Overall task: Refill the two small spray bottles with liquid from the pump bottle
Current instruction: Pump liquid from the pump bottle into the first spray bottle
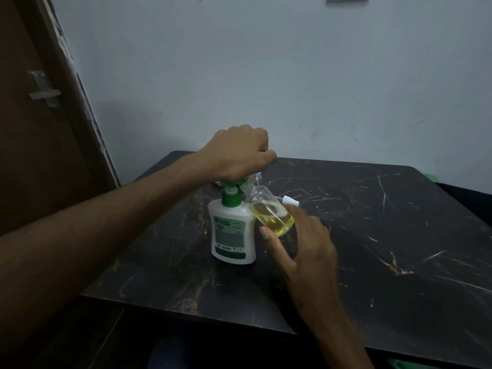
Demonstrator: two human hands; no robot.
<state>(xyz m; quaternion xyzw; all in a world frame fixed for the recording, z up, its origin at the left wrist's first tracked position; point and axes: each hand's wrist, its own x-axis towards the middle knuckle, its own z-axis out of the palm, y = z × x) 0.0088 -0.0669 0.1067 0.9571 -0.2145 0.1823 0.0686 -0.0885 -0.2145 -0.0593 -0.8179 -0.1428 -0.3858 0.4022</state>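
Observation:
A white pump bottle point(232, 233) with a green collar and pump head stands upright on the dark table point(372, 235). My left hand point(239, 153) sits closed on top of the green pump head. A small clear spray bottle point(271, 211), uncapped and tilted, has its neck under the pump spout and holds yellow liquid in its lower half. My right hand point(306, 243) grips that bottle from below and behind, thumb and fingers around its base. A white spray cap point(290, 201) lies on the table just behind it. A second small clear bottle point(257, 177) is partly hidden behind my left hand.
The table stands against a pale wall, with a brown door point(40, 129) at the left. A small dark object point(217, 184) lies behind the pump bottle. Something green point(432, 179) shows past the table's far right edge, and another green thing point(404, 364) at the near right edge.

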